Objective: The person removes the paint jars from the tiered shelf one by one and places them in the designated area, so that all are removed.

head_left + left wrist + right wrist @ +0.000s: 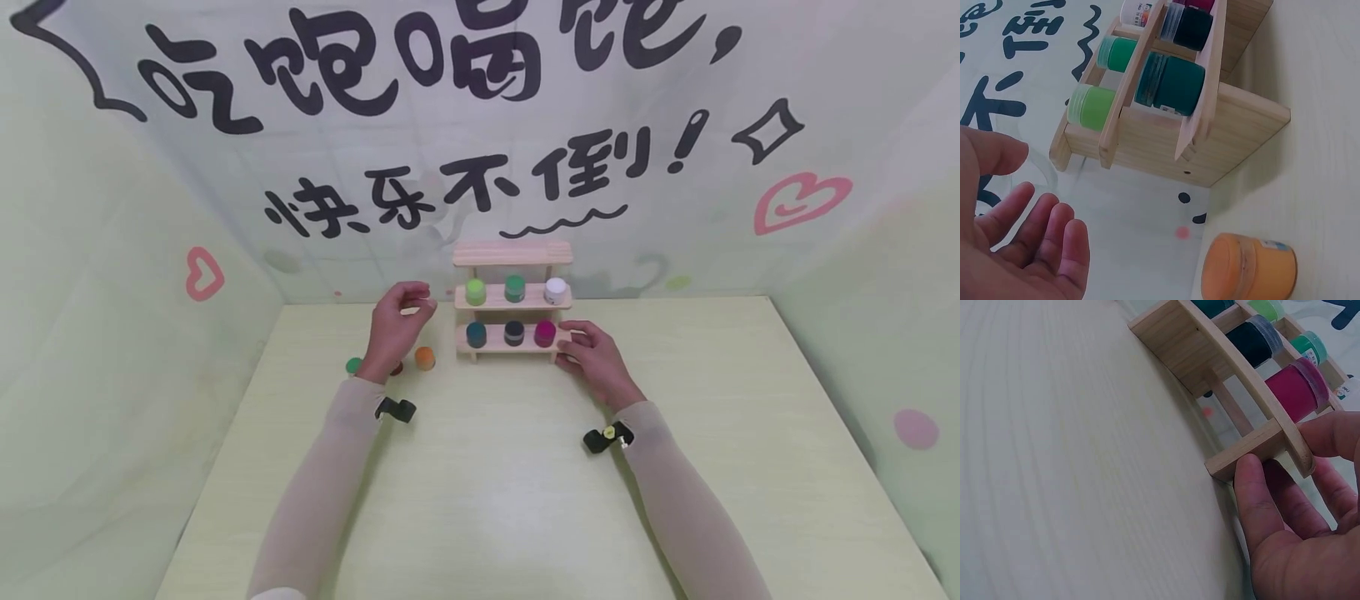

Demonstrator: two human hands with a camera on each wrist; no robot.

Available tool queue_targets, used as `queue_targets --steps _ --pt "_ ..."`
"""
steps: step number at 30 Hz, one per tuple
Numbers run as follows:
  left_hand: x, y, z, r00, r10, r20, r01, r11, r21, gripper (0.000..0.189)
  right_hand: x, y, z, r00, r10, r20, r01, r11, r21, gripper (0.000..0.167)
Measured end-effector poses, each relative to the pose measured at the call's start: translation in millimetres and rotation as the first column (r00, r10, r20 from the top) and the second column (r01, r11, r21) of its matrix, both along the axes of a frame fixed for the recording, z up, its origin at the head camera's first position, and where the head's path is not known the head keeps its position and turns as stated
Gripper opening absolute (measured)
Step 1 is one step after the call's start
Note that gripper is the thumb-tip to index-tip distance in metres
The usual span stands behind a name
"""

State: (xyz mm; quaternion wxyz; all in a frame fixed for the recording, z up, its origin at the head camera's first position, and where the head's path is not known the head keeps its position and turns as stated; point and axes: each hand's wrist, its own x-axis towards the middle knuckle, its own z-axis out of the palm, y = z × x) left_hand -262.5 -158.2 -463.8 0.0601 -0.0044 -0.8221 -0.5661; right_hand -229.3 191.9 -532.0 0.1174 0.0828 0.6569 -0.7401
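Note:
A small three-tier wooden stand (513, 350) holds paint jars. On its lowest tier are a teal jar (1171, 84), a near-black jar (513, 332) and a magenta jar (1298, 390). A light green jar (476, 292), a green jar (514, 288) and a white jar (555, 290) sit on the middle tier. My right hand (597, 358) grips the right end of the lowest tier, thumb above and fingers beneath. To the left of the stand, my left hand (397, 327) is raised with fingers loosely bent; nothing shows between thumb and fingertips.
An orange jar (425, 358) lies on the table left of the stand. Close to my left wrist are a dark red jar (397, 367) and another green jar (354, 366), both partly hidden. A printed cloth backdrop (420, 267) rises directly behind the stand.

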Motion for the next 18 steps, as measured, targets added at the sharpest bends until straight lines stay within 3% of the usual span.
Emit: queue_targets --steps 13,18 --pt "-14.2 33.3 -2.0 0.994 -0.112 -0.016 0.112 0.994 -0.007 0.040 0.3 -1.2 -0.9 1.000 -0.010 -0.002 0.010 1.000 -0.006 0.038" --pt "-16.9 41.1 -2.5 0.993 -0.113 -0.042 0.112 0.993 -0.027 0.038 0.3 -0.8 -0.3 1.000 -0.009 0.000 0.009 1.000 -0.007 0.039"
